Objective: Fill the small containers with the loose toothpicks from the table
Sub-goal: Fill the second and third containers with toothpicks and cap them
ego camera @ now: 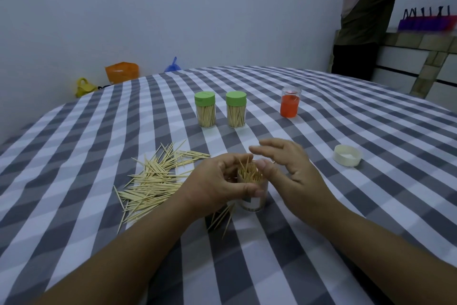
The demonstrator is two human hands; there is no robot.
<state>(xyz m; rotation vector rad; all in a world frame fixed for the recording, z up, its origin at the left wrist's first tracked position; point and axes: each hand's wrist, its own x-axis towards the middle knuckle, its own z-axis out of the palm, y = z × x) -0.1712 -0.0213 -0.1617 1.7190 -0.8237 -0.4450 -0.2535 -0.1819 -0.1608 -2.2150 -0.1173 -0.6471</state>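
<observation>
Two capped jars (220, 109) stand behind; the left hand (217, 184) grips an open jar (252, 193) near the table's front — right hand (288, 166) spread beside it, thumb seemingly touching — toothpicks (158, 178) loose leftward.

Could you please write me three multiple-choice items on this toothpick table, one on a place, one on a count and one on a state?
1. Where does the loose toothpick pile lie relative to the open container?
A. To its left
B. To its right
C. Behind it, by the orange jar

2. How many green-lidded containers stand on the table?
A. One
B. Two
C. Four

3. What is the state of the container between the hands?
A. Capped and lying down
B. Empty and upright
C. Uncapped, upright, holding toothpicks

Answers:
1 A, the pile spreads on the cloth beside the left hand.
2 B, two green lids show side by side.
3 C, toothpick tips stick out of its open top, and a white cap lies apart beyond the right hand.
</observation>
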